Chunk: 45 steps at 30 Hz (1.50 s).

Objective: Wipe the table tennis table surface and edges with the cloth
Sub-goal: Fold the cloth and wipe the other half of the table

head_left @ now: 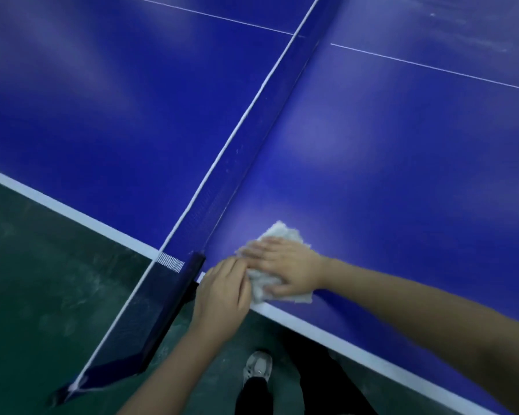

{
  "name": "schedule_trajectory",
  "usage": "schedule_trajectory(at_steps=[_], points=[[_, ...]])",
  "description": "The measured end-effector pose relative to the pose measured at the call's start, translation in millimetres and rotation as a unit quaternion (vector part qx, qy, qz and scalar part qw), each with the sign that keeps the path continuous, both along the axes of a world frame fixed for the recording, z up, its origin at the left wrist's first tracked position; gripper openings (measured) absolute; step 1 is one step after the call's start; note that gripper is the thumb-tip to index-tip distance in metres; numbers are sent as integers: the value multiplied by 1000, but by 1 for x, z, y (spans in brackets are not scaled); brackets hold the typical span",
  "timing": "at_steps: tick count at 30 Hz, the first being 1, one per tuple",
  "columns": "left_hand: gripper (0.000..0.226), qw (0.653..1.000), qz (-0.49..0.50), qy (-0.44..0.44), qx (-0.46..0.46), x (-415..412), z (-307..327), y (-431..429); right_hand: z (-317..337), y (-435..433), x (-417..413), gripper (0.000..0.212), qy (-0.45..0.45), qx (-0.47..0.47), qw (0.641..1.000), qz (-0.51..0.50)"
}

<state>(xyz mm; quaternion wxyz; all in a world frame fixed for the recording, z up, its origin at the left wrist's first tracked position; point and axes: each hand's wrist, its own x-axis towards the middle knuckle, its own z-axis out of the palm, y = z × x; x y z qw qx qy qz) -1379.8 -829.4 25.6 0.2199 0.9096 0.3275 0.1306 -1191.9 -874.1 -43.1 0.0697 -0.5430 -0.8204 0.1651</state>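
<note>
A blue table tennis table (pixel 387 151) with white lines fills most of the head view. A crumpled white cloth (pixel 282 235) lies on its near edge, just right of the net. My right hand (pixel 285 268) presses flat on the cloth with its fingers stretched toward the net. My left hand (pixel 222 292) sits at the table's edge beside the net post, and its fingers touch the cloth's left end; whether they pinch it is hidden.
The net (pixel 246 139) runs from the near edge to the far side. Its dark post and clamp (pixel 174 298) stick out over the green floor (pixel 42 280). A grey shoe (pixel 258 366) and dark trouser legs stand below the table edge.
</note>
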Motion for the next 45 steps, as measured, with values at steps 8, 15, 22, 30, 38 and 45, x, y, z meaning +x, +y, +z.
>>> schedule_trajectory(at_steps=[8, 15, 22, 30, 38, 45], points=[[31, 999, -6, -40, -11, -57, 2, -18, -1, 44, -56, 70, -28, -12, 922, -385], [37, 997, -31, -43, -58, -66, -8, -26, -6, -34, -125, 64, -16, 11, 954, -300], [14, 988, -120, -48, -86, -16, -20, -70, 5, -190, -79, 67, -36, -29, 897, -439], [15, 960, -258, -19, -107, 42, -10, -150, 8, -350, -61, 92, -1, -31, 733, -679], [15, 919, -376, 20, -118, 107, -12, -298, 16, -510, -26, 88, 40, -40, 523, -851], [18, 865, -284, 115, -397, 169, -3, -480, 43, -608, -62, 79, 223, 218, 473, -824]])
